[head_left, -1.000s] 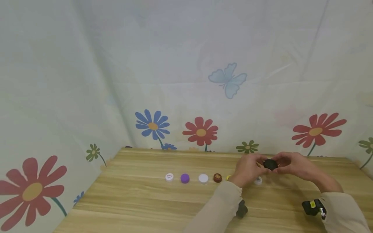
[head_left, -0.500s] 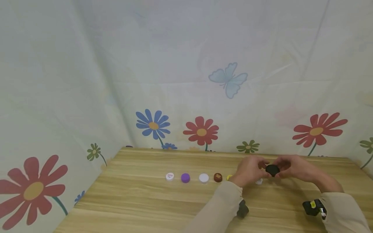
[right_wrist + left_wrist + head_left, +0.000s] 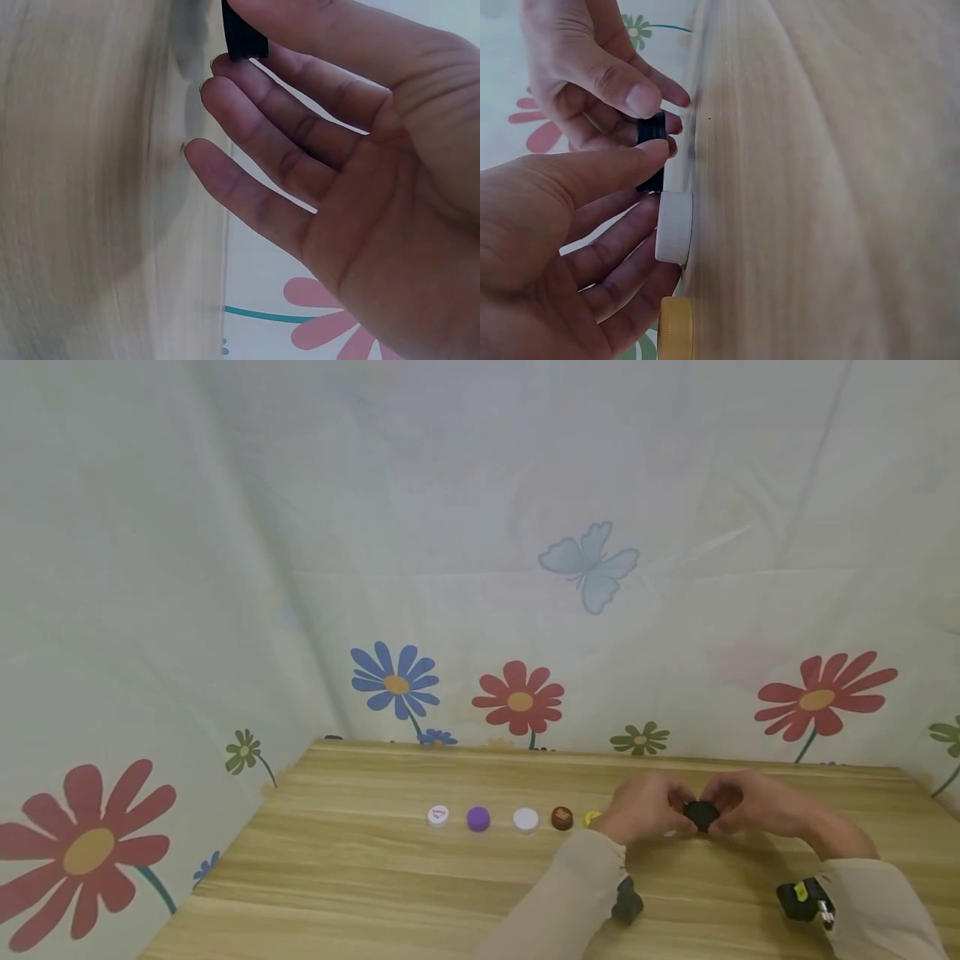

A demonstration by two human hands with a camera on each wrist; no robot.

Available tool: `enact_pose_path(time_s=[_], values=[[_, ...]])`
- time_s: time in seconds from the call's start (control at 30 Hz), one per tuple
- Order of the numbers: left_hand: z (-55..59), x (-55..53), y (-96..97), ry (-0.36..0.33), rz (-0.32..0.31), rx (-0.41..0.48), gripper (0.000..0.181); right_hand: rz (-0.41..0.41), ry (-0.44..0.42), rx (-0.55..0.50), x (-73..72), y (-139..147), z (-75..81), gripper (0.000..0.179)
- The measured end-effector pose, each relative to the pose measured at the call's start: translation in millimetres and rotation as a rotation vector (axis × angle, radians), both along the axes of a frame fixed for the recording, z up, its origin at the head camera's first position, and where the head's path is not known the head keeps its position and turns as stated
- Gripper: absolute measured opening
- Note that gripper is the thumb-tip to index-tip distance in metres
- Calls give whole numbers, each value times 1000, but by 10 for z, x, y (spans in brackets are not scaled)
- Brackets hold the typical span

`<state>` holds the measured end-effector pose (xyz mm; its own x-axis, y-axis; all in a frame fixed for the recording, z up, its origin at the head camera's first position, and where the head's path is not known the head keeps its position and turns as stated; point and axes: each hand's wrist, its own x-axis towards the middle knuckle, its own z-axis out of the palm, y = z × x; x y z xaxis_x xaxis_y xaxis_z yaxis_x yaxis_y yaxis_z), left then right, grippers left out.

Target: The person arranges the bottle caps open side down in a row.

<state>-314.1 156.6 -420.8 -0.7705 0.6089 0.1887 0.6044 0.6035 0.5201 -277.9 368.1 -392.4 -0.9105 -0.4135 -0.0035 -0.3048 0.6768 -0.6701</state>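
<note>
A round black bottle cap [image 3: 702,816] is pinched between both hands just over the table. My left hand [image 3: 647,808] holds its left edge with thumb and fingers. From the other side, my right hand [image 3: 759,803] grips it between thumb and fingertips. In the left wrist view the black cap [image 3: 652,129] is tilted on edge to the camera, beside a white bottle cap [image 3: 674,227]. That white cap stands near the left fingers and is mostly hidden by the left hand in the head view. A yellow cap [image 3: 592,818] lies by the left wrist.
Leftward, the row of caps on the wooden table [image 3: 360,877] goes on with a brown cap [image 3: 561,817], a plain white cap [image 3: 526,820], a purple cap [image 3: 477,818] and a printed white cap [image 3: 438,815]. A flowered curtain [image 3: 450,527] hangs behind the table.
Both hands have lowered the black cap toward the table and slightly nearer to me. It now sits level with the row; the other caps have stayed in place.
</note>
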Motion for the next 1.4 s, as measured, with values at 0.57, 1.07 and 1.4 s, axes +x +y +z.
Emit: enact_pose_path(time_s=[0.57, 1.07, 1.4], values=[[-51, 15, 46, 43, -13, -71, 29, -33, -42, 33, 13, -50, -28, 32], [25, 32, 21, 58, -14, -87, 27, -20, -43, 35, -31, -44, -43, 32], [35, 54, 6, 63, -23, -108, 33, 24, -30, 47, -31, 2, -93, 35]])
